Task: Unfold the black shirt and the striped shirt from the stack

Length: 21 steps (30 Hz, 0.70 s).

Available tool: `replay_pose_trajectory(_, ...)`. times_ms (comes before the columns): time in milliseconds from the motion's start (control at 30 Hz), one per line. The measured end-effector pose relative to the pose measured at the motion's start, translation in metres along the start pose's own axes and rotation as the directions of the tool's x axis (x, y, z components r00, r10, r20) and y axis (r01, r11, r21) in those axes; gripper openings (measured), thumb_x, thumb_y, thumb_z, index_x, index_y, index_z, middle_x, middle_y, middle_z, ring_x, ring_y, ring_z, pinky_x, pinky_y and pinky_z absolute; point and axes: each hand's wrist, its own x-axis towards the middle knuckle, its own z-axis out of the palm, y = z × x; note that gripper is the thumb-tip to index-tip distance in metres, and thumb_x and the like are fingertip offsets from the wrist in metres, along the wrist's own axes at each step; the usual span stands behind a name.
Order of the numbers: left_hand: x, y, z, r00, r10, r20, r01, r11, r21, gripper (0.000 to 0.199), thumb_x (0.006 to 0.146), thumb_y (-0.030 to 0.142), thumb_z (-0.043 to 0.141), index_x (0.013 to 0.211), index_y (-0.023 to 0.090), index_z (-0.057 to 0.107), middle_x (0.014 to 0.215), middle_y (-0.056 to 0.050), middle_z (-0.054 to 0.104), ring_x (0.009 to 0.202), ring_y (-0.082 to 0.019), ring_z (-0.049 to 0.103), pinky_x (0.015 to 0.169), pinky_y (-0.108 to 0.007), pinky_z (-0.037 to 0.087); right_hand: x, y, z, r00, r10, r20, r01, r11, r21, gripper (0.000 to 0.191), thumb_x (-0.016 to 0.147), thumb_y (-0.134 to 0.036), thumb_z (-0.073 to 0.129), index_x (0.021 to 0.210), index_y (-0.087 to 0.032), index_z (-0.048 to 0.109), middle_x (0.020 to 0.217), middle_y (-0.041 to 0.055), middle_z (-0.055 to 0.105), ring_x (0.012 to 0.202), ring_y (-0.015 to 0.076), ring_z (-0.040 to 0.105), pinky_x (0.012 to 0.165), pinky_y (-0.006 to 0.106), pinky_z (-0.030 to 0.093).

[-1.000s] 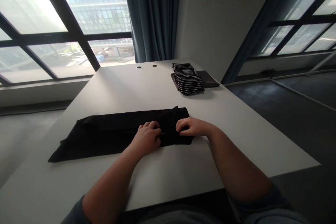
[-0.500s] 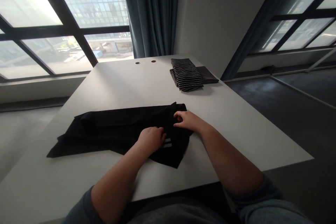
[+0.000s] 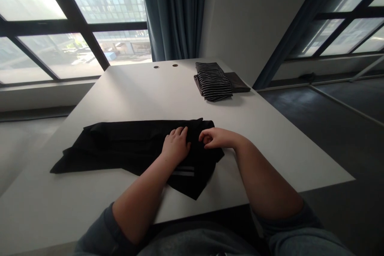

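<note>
A black garment (image 3: 132,142) lies folded lengthwise across the near part of the white table (image 3: 144,96). Two pale stripes (image 3: 184,171) show on its right part, below my left hand. My left hand (image 3: 176,144) presses down on the cloth right of its middle, palm down with the fingers stretched out. At the garment's right end, my right hand (image 3: 212,138) has its fingers and thumb curled in on the dark cloth. What lies inside the curl is hard to see against the black.
Toward the table's far right corner, a folded black-and-white striped cloth (image 3: 214,82) rests on a dark grey folded cloth (image 3: 238,83). Two round holes (image 3: 156,67) pierce the tabletop near its far edge. A blue curtain (image 3: 174,16) hangs beside the window behind.
My left hand has moved away from me across the cloth and its fingers have straightened. The fingers of my right hand have curled in more. The garment's near corner has shifted slightly toward me.
</note>
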Motion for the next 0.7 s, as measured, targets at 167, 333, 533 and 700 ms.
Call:
replay_pose_trajectory(167, 0.007, -0.009, 0.010, 0.998, 0.041, -0.039, -0.040, 0.999, 0.020, 0.054, 0.096, 0.032, 0.063, 0.149, 0.024, 0.057, 0.171, -0.014, 0.035, 0.155, -0.036, 0.033, 0.122, -0.054, 0.034, -0.001, 0.000, -0.004, 0.995, -0.054, -0.088, 0.040, 0.987, -0.155, 0.025, 0.082, -0.018, 0.067, 0.103, -0.021, 0.079, 0.083, 0.0005, 0.075, 0.071, 0.0156, 0.066, 0.066, 0.025, 0.049)
replay_pose_trajectory(333, 0.006, -0.012, 0.008, 0.994, 0.080, -0.080, -0.079, 0.997, 0.018, 0.028, 0.097, 0.029, 0.063, 0.122, 0.030, 0.074, 0.144, -0.008, 0.062, 0.131, -0.031, 0.054, 0.107, -0.048, 0.045, 0.005, 0.000, 0.000, 0.895, -0.276, -0.349, 0.150, 0.926, -0.347, 0.040, 0.078, -0.005, 0.063, 0.110, -0.022, 0.080, 0.104, 0.0048, 0.073, 0.095, 0.0198, 0.068, 0.091, 0.031, 0.054)
replay_pose_trajectory(533, 0.008, -0.015, 0.009, 0.999, 0.032, -0.023, -0.032, 0.999, 0.002, 0.035, 0.098, 0.035, 0.063, 0.132, 0.028, 0.067, 0.133, -0.010, 0.065, 0.124, -0.032, 0.056, 0.102, -0.048, 0.044, 0.020, 0.009, 0.009, 0.869, -0.389, -0.305, 0.195, 0.837, -0.512, 0.049, 0.079, -0.004, 0.065, 0.119, -0.029, 0.081, 0.137, 0.0062, 0.064, 0.127, 0.0276, 0.057, 0.118, 0.047, 0.042)
replay_pose_trajectory(700, 0.010, -0.022, 0.005, 1.000, 0.022, 0.003, -0.022, 0.999, -0.031, 0.024, 0.097, 0.035, 0.066, 0.119, 0.027, 0.070, 0.124, -0.007, 0.068, 0.119, -0.031, 0.058, 0.099, -0.046, 0.044, 0.025, 0.012, 0.012, 0.880, -0.399, -0.258, 0.205, 0.808, -0.552, 0.045, 0.081, -0.001, 0.062, 0.111, -0.028, 0.083, 0.133, 0.0043, 0.070, 0.120, 0.0277, 0.058, 0.114, 0.048, 0.043)
